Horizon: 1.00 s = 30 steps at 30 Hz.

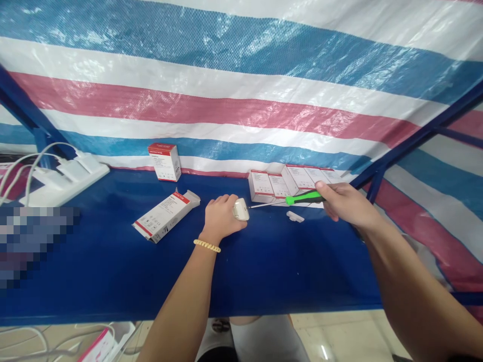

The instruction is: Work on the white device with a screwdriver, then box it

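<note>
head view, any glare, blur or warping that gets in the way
Head view: bright glare patches on the striped tarp; a pixelated block hides the left of the blue table; wide-angle bending bows the frame bars. The left hand, small white part and green screwdriver in the right hand look sharp.

There are two hands: the left hand (221, 217) and the right hand (345, 202). On the counter (264, 266) I count one screwdriver (298, 199), one small white device (240, 209), one loose white piece (295, 216) and one power strip (66, 182). The red-and-white boxes: one standing alone (164, 162), one lying open (166, 215), and a row of about five (294, 182).
</note>
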Tool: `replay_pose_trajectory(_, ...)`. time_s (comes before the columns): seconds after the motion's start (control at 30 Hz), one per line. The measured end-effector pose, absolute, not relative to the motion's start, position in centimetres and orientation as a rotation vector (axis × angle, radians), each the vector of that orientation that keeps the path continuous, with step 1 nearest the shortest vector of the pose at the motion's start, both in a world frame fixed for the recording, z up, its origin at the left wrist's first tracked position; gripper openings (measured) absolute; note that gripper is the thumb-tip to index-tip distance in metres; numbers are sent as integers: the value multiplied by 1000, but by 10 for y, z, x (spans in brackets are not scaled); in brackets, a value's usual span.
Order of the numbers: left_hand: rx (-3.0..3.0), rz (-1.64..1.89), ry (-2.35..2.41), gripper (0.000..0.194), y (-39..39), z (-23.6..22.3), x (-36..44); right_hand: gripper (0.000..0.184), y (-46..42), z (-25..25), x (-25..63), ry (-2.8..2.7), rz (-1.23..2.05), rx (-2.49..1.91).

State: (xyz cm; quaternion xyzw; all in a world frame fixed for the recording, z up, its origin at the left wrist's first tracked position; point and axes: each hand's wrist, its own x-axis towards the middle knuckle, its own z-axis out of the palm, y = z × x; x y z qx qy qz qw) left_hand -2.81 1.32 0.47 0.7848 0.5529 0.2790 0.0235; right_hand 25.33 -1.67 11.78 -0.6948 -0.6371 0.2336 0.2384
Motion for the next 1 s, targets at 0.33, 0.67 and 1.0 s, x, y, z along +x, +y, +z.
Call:
replay_pose_trajectory(0.33, 2453, 883, 1720, 45, 15, 2, -30, 40, -20, 115, 251, -1768, 847, -1730)
replay_pose_trajectory(0.67, 2458, 876, 1731, 45, 16, 2, -34, 36, -21, 103, 253, -1583, 1176, -1555)
replay_pose_trajectory(1.0, 2532, 791, 1696, 43, 15, 3, -32, 61, -14, 95, 259, -1645, 901, -1838)
